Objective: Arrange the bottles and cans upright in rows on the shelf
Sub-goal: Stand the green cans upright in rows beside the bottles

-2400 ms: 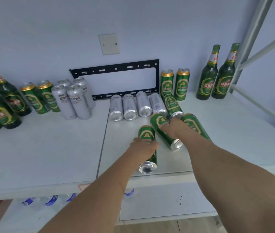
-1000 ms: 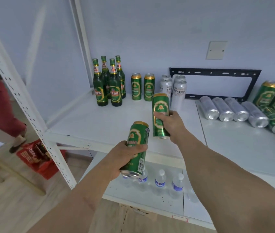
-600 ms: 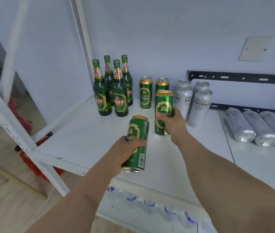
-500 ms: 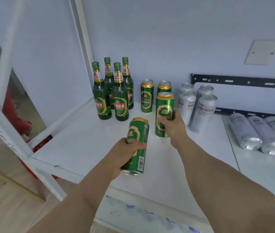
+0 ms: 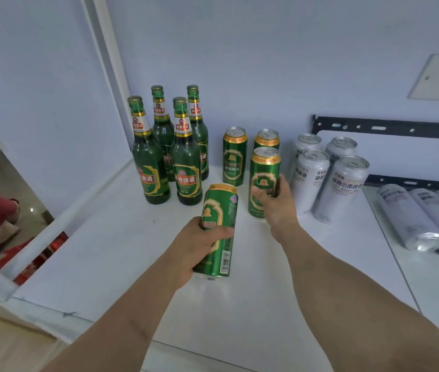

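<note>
Three silver cans (image 5: 425,221) lying on their sides to the right of the upright silver cans are cut off by the frame edge, so their full number cannot be told. The rear green bottles are partly hidden by the front ones. A green can (image 5: 218,232) is held in the grip of the left hand (image 5: 199,245), fingers curled round its middle, tilted and raised above the white shelf (image 5: 105,251) in front of the standing green cans. A second green can (image 5: 264,181) is gripped by the right hand (image 5: 277,205), upright, its base on or just above the shelf; contact cannot be told. It stands directly in front of two upright green cans (image 5: 234,154). Four green bottles (image 5: 183,157) are counted left of those cans, and four upright silver cans (image 5: 328,178) right of them.
</note>
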